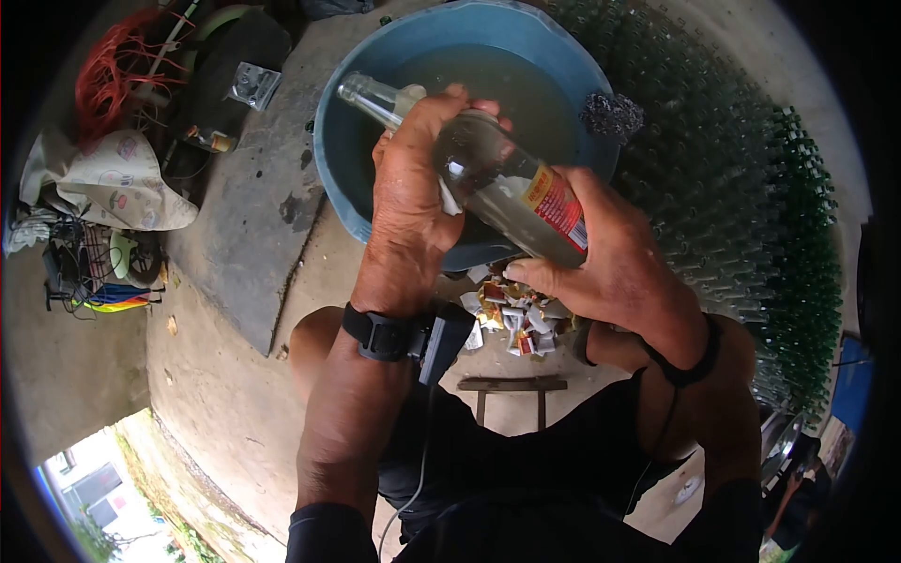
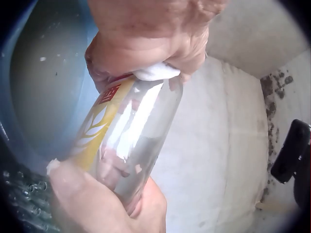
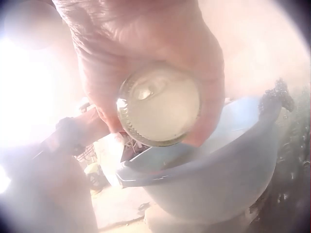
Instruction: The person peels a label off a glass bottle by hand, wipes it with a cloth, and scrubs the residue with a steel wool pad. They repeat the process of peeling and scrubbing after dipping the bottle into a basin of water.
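Observation:
A clear glass bottle [image 1: 497, 192] with a red and yellow label [image 1: 556, 204] is tilted over the near side of a water-filled blue tub [image 1: 340, 178], its neck toward the upper left. My left hand [image 1: 410, 174] grips it around the shoulder and neck, with a white cloth [image 2: 156, 72] between palm and glass. Around the lower end curls my right hand [image 1: 624, 249], thumb on the near side. The right wrist view faces the bottle's round base [image 3: 163, 111] within that hand. In the left wrist view, the label's yellow part with a white leaf pattern shows between both hands.
A dark scouring wad [image 1: 612, 114] hangs on the tub's right rim. Many glass bottles [image 1: 713, 188] stand packed at the right, green ones [image 1: 802, 253] outermost. Torn label scraps [image 1: 521, 319] lie below the tub, near a small wooden stool [image 1: 512, 385]. A printed cloth [image 1: 131, 178] is at left.

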Demonstrator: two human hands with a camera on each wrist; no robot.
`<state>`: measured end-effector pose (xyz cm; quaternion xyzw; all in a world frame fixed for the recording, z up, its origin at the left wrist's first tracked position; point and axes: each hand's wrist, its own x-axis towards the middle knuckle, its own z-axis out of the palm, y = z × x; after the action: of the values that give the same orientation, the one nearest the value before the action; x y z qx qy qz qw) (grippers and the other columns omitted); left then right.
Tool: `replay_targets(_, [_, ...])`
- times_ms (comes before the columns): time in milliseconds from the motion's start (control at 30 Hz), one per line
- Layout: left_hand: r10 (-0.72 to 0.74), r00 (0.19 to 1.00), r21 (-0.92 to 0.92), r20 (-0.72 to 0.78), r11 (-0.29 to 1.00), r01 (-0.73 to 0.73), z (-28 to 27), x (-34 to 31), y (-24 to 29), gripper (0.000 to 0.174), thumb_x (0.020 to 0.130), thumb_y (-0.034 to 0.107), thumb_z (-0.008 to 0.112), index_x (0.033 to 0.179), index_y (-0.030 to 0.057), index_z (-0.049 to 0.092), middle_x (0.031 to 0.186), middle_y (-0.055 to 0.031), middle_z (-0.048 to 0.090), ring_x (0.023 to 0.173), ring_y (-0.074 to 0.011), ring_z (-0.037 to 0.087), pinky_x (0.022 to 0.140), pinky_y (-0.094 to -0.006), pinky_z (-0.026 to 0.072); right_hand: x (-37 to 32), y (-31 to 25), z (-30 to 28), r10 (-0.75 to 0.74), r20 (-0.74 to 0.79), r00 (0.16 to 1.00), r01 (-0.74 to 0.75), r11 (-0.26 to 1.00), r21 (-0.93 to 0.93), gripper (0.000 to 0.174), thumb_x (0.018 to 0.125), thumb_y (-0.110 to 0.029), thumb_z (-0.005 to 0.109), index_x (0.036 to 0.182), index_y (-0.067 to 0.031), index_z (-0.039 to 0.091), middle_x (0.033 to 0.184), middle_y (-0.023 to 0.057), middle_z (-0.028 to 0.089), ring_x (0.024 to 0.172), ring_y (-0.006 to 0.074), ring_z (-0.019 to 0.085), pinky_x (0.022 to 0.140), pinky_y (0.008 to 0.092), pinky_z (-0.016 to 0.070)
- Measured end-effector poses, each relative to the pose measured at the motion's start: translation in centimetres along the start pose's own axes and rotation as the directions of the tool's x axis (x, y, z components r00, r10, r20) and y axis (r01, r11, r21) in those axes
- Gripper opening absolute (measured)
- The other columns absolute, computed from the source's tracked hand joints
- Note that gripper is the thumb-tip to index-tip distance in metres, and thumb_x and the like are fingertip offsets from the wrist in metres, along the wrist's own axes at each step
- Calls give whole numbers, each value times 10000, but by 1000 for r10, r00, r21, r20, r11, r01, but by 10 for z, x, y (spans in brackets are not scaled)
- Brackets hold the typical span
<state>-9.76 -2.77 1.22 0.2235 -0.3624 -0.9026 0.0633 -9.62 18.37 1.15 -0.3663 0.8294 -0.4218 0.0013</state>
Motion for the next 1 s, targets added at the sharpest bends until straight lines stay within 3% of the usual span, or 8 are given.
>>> replay_targets(133, [56,998,20,-17,998,-55,1,0,4,248,936,179,765,1068,-26,719,976,-146,777,877,-271,767,791,-419,653,7,3,-4,-84,-95,992,85,996,0,702,808,-258,951,1321,45,580,1107,231,676,994,413,735,831,456,610])
replay_targets(333, [181,983,67,-19,981,-180,2,-9,6,143,929,123,750,977,-11,745,939,-142,784,842,-239,750,760,-382,623,15,1,-3,-204,-223,953,205,979,-18,434,831,-138,919,1161,22,688,1059,170,682,922,294,728,774,382,599])
replay_targets(533, [343,939,216,27,915,-340,3,-16,4,105,913,95,763,947,-4,757,911,-119,789,789,-191,718,742,-341,582,22,-4,3,-187,-238,953,195,981,12,278,827,-18,868,1056,-1,711,936,94,686,788,214,724,684,336,582])
replay_targets(1000, [380,924,227,49,897,-380,2,-17,3,76,896,73,791,903,3,763,880,-93,793,772,-151,708,738,-311,564,26,-13,10,-165,-275,947,152,986,-65,170,798,64,779,912,-28,692,845,63,657,685,175,712,619,309,583])
